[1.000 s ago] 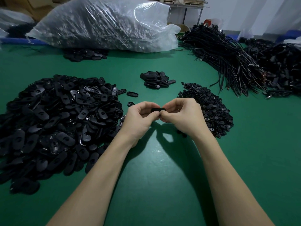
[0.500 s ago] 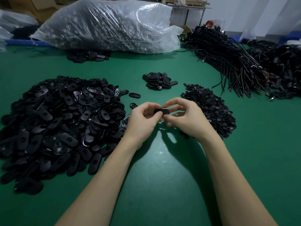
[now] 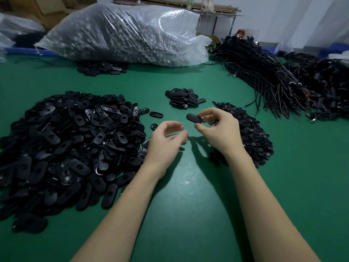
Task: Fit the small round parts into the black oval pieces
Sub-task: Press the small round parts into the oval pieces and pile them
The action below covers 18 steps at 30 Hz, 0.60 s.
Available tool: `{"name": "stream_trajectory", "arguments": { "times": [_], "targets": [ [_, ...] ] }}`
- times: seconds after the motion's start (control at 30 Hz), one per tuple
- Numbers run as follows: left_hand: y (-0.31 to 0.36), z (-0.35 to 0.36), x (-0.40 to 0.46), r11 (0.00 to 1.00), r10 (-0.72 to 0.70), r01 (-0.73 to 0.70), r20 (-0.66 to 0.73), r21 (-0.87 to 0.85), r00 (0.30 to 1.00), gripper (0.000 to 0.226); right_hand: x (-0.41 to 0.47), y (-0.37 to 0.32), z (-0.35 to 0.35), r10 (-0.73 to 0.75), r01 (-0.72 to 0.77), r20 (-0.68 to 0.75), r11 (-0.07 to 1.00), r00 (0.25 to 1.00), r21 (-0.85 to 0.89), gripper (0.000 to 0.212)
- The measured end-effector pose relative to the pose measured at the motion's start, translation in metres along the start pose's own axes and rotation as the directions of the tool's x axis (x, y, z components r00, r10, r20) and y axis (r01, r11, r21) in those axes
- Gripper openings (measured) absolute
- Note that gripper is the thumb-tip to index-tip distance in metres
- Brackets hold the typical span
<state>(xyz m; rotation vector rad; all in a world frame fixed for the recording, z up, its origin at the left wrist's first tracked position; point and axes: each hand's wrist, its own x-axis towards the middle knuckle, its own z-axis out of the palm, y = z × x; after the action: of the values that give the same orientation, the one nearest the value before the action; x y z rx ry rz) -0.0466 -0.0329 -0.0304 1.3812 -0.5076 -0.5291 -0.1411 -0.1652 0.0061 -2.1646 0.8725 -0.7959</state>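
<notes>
Released by left hand [image 3: 166, 140], oval piece [image 3: 194, 118] now pinched in right hand [image 3: 217, 129].

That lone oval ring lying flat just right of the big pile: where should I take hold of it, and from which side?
Pinch the lone oval ring across its narrow width, thumb and finger on the two long sides, coming from above. It lies flat on the green table, apart from the big pile, so likely nothing blocks it. The left hand, free, is nearer.

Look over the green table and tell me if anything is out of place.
Only small strays. One oval piece lies alone on the green table, just off the big pile, and another beside it. The right hand pinches an oval piece; nothing looks damaged.
</notes>
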Motion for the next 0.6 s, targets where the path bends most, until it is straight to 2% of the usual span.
{"name": "stream_trajectory", "arguments": {
  "times": [0.1,0.2,0.27,0.33,0.6],
  "targets": [
    [0.0,0.0,-0.001,1.0,0.006,-0.005,0.023,-0.02,1.0,0.016,0.02,0.0,0.01,0.045,-0.045,-0.011,0.999,0.999,0.03,0.014],
    [0.0,0.0,-0.001,1.0,0.018,-0.018,0.049,-0.008,0.999,0.008,0.044,0.003,0.019,0.16,-0.159,0.01,0.977,0.987,0.142,0.005],
    [0.0,0.0,-0.001,1.0,0.017,-0.017,0.058,0.007,0.998,0.005,0.059,0.005,0.024,0.255,-0.258,0.038,0.946,0.966,0.197,0.016],
    [0.0,0.0,-0.002,1.0,0.018,-0.019,0.06,0.004,0.998,0.004,0.072,0.008,0.027,0.31,-0.317,0.064,0.925,0.949,0.209,0.017],
    [0.003,0.001,-0.004,1.0,0.014,-0.014,0.074,0.002,0.997,0.003,0.106,0.005,0.035,0.362,-0.357,0.029,0.897,0.932,0.261,0.006]
  ]
}}
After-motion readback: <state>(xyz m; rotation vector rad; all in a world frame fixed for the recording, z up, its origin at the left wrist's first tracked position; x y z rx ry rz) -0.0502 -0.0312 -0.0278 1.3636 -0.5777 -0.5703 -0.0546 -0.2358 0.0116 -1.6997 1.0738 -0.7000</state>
